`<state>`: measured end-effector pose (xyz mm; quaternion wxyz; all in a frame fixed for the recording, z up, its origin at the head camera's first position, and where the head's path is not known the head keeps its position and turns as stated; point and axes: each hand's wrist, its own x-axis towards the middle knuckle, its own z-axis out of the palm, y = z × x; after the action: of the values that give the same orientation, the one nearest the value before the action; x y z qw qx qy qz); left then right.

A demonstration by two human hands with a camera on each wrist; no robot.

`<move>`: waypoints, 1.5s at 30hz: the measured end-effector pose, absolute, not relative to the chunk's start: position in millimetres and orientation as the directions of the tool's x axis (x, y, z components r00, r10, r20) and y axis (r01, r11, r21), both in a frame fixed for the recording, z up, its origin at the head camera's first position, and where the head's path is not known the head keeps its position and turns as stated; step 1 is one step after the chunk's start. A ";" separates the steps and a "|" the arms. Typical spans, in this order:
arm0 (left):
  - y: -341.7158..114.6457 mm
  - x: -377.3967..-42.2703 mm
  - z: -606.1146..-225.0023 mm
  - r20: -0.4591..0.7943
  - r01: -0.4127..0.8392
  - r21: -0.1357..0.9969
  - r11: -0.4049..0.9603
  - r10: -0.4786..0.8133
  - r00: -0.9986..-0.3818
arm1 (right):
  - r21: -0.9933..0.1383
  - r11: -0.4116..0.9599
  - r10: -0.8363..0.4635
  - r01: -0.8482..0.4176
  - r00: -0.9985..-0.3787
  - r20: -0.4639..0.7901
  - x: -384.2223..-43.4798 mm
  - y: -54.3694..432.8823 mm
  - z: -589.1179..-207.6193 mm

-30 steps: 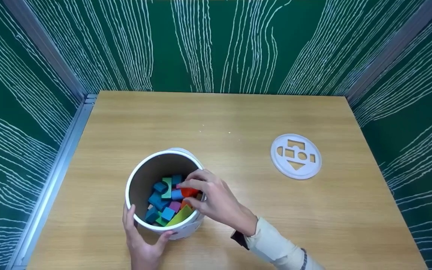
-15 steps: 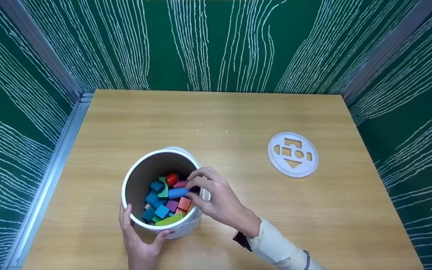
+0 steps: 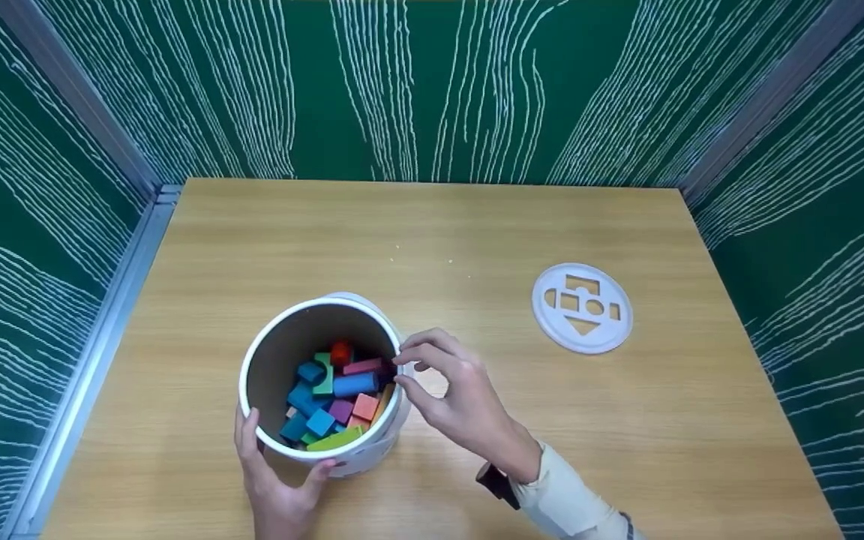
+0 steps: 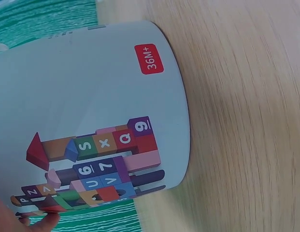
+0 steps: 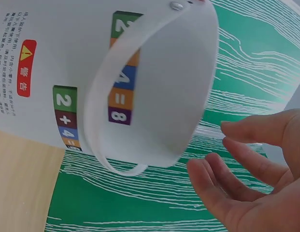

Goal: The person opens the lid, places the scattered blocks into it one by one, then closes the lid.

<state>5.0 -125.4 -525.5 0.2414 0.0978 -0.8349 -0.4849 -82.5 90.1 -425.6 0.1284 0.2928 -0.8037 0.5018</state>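
Note:
A white bucket (image 3: 291,321) stands near the table's front, its inside showing blocks in several colours. My left hand (image 3: 278,487) holds it from the front left, fingertips at the rim and thumb against the wall. Bare and holding nothing, my right hand (image 3: 469,409) is just outside the right rim, fingers loosely bent with a gap to the thumb. Within the bucket are a blue cylinder (image 3: 355,385), a red block (image 3: 341,352), a green arch block (image 3: 324,379) and a yellow-green block (image 3: 335,439). In the right wrist view, the bucket's white handle (image 5: 99,92) hangs along its side.
A round white lid (image 3: 582,341) with cut-out shapes lies flat on the wooden table (image 3: 477,225), right of the bucket. Green panels (image 3: 462,90) with white wavy lines surround the table at the back and sides. Tiny white specks dot the tabletop.
My right hand has drawn out of the bucket to the right. The red block has shifted farther back among the other blocks. My left hand keeps its hold on the bucket.

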 end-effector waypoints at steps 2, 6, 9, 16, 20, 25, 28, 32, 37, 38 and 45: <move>-125.8 5.3 -525.4 0.305 0.063 0.857 0.511 -0.405 -0.862 | -0.724 0.326 -0.329 -0.608 -0.791 0.516 -82.9 92.7 -425.2; -126.8 5.9 -525.6 0.305 0.050 0.853 0.519 -0.419 -0.855 | -0.725 0.355 -0.296 -0.591 -0.806 0.512 -82.9 99.3 -424.6; -127.5 6.3 -526.3 0.305 0.048 0.855 0.517 -0.425 -0.852 | -0.730 0.390 -0.259 -0.561 -0.828 0.497 -83.6 105.0 -426.0; -129.3 6.4 -528.8 0.359 0.116 0.851 0.512 -0.406 -0.841 | -0.770 0.388 -0.152 -0.507 -0.859 0.489 -94.8 120.2 -440.8; -129.6 6.3 -529.4 0.381 0.144 0.847 0.512 -0.395 -0.836 | -0.827 0.343 -0.074 -0.444 -0.891 0.448 -102.4 133.4 -451.9; -127.9 5.8 -529.1 0.367 0.118 0.843 0.524 -0.400 -0.840 | -0.853 0.412 0.017 -0.319 -0.934 0.358 -108.7 153.2 -466.5; -126.8 5.4 -528.8 0.354 0.101 0.843 0.528 -0.402 -0.844 | -0.869 0.432 0.072 -0.241 -0.951 0.299 -110.9 165.1 -478.2; -125.8 5.1 -528.7 0.341 0.090 0.847 0.524 -0.405 -0.848 | -0.901 0.413 0.135 -0.131 -0.970 0.203 -113.7 180.4 -494.9; -125.0 3.9 -528.0 0.337 0.092 0.850 0.518 -0.401 -0.852 | -0.929 0.370 0.206 -0.017 -0.973 0.100 -119.8 197.9 -513.4; -125.0 3.6 -527.8 0.335 0.094 0.852 0.514 -0.400 -0.853 | -0.933 0.361 0.221 -0.005 -0.971 0.090 -121.4 201.1 -516.8; -124.9 4.4 -528.7 0.330 0.102 0.863 0.495 -0.398 -0.856 | -0.909 0.409 0.314 0.074 -0.947 0.064 -132.3 226.4 -542.9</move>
<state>4.4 -124.9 -528.7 0.2530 0.0896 -0.8268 -0.4943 -132.3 226.4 -542.9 0.1129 -0.1166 -0.8317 0.5309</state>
